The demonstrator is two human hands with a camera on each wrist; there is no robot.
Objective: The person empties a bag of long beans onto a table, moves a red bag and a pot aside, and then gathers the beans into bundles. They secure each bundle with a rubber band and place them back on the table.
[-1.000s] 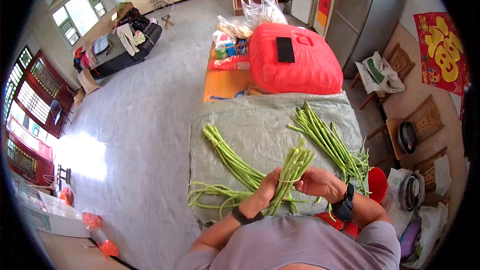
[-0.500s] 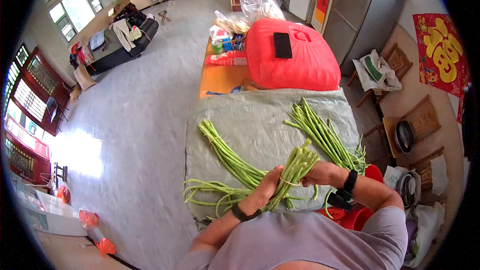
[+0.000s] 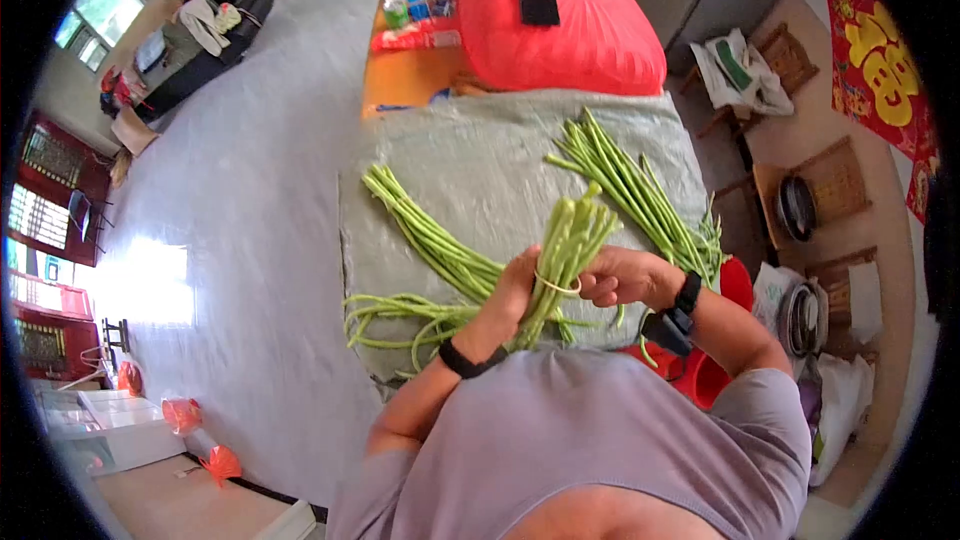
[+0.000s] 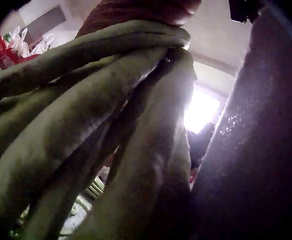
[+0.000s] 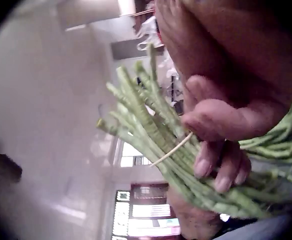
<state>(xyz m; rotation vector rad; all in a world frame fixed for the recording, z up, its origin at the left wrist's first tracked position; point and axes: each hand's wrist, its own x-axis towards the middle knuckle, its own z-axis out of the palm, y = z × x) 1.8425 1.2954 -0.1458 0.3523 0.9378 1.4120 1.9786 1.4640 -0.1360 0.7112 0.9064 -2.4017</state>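
Note:
Upright in front of the chest, a bunch of long green beans [image 3: 572,232] is gripped low by my left hand [image 3: 508,292]. A thin pale band [image 5: 172,151] circles the bunch in the right wrist view. My right hand [image 3: 634,278] pinches this band at the bunch's right side, thumb and fingertips curled, other fingertips against the beans. Bean stalks [image 4: 141,135] fill the left wrist view, hiding most of the left fingers. Another bunch [image 3: 425,240] lies to the left on the grey sheet [image 3: 500,155], above some trailing beans [image 3: 400,312]. More beans [image 3: 640,190] lie to the right.
A big red bag [image 3: 560,40] with a black phone [image 3: 539,1] on it stands at the table's far end, beside small packages [image 3: 415,10]. Red containers [image 3: 704,378] are near the right elbow. Wooden chairs [image 3: 835,180] line the right wall.
The head view has tilted down, so the table and bag appear higher. Both hands stay at the banded bunch; the right hand's fingers have turned and show more plainly beside the band.

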